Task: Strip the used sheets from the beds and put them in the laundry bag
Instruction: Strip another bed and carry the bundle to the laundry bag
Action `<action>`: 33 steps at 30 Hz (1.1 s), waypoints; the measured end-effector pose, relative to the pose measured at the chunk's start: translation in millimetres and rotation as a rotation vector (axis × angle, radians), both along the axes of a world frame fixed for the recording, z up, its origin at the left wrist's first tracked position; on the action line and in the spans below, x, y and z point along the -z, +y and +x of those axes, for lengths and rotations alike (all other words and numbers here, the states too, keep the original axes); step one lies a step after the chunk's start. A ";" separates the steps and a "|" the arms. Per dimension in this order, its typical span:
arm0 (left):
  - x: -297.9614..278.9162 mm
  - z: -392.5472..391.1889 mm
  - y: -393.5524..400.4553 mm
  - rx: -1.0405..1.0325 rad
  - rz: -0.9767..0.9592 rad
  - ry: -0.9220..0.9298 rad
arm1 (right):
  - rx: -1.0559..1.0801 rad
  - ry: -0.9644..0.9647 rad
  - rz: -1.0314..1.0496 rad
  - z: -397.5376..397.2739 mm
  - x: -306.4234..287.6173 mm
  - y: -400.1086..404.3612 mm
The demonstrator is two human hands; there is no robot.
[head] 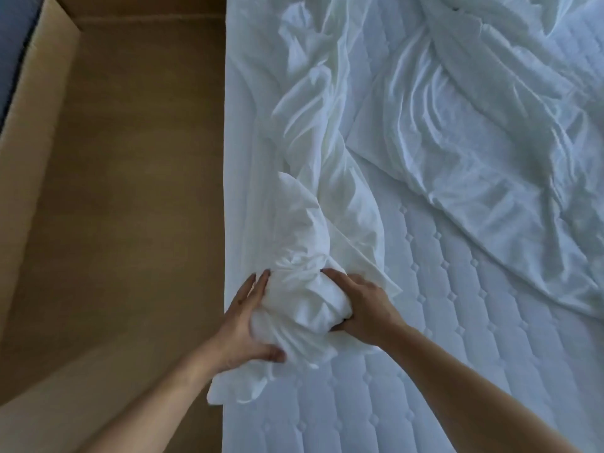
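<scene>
**A:** Head view first, since it's the only one. What's at the bottom centre of the frame?

**B:** Both hands clasp one end of a crumpled white cotton bed sheet (327,178). The left hand (243,325) presses its spread palm and fingers against the left side of the bunched wad; the right hand (361,310) curls around the wad's right side, thumb tucked under. So neither is empty: both are closed onto the sheet, the wad squeezed between them.

**A:** And the rest of that sheet?

**B:** It runs away from the hands as a twisted rope, its long axis going from the bottom centre up towards the top centre, then fanning out in loose folds across the upper right. The gathered end sits right at the left edge of the white quilted mattress (457,322), a little of it hanging over the side.

**A:** Which hand is nearer the loose length?

**B:** The right, I'd say; the trailing folds lie up and to its right, well apart from the left hand, which is at the bed's edge above the brown floor (130,191).

**A:** So what does the coming move turn on?

**B:** My judgement: the bulk lies ahead of the hands along that rope, so it must be drawn towards the person. No laundry bag shows in frame.
</scene>
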State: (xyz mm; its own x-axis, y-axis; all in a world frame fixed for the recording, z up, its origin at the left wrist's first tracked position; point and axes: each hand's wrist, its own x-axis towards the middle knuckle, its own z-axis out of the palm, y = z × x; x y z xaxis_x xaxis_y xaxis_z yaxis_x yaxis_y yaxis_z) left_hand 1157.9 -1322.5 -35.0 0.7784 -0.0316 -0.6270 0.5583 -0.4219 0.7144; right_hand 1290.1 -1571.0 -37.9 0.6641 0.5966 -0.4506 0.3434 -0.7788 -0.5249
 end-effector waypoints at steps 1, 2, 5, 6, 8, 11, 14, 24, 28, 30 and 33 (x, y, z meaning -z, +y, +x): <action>0.0 -17.5 -9.2 0.020 0.018 0.025 | 0.020 0.028 0.030 3.8 0.2 -1.0; 0.3 -28.0 -19.9 -0.014 0.015 0.025 | 0.030 0.045 0.057 7.0 1.1 -2.4; -14.4 -22.6 -47.9 -0.315 -0.056 -0.062 | 0.103 0.122 0.113 9.9 -7.1 -12.6; -25.5 -14.0 -53.0 -0.368 -0.051 -0.072 | 0.162 0.184 0.137 9.3 -14.1 -19.9; -55.2 3.0 -59.9 -0.331 -0.019 -0.052 | 0.263 0.327 0.176 7.6 -33.6 -41.8; -104.1 19.4 -68.4 -0.199 -0.062 0.100 | 0.354 0.588 0.193 1.4 -64.5 -78.8; -130.5 25.7 -82.5 -0.031 -0.084 0.318 | 0.380 0.876 0.184 -14.7 -85.5 -110.9; -83.5 35.8 -104.1 -0.773 -0.073 0.375 | 0.861 1.165 0.410 -8.3 -109.3 -134.6; -74.7 55.2 -119.7 -1.117 0.194 0.040 | 0.552 0.679 0.561 -10.7 -124.3 -122.2; -76.1 55.0 -132.7 -0.958 0.229 -0.120 | 0.011 0.232 0.296 -17.6 -110.9 -116.8; -63.0 25.8 -138.8 -0.661 0.371 -0.190 | -0.426 -0.125 -0.067 -24.1 -75.5 -108.8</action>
State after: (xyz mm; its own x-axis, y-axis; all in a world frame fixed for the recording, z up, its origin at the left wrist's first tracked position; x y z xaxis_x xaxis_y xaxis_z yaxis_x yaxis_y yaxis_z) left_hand 1183.7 -1461.3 28.0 0.6572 0.6621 -0.3601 0.6596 -0.2741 0.6998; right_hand 1266.0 -1679.8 37.7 0.4175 0.8009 -0.4292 0.6987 -0.5850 -0.4119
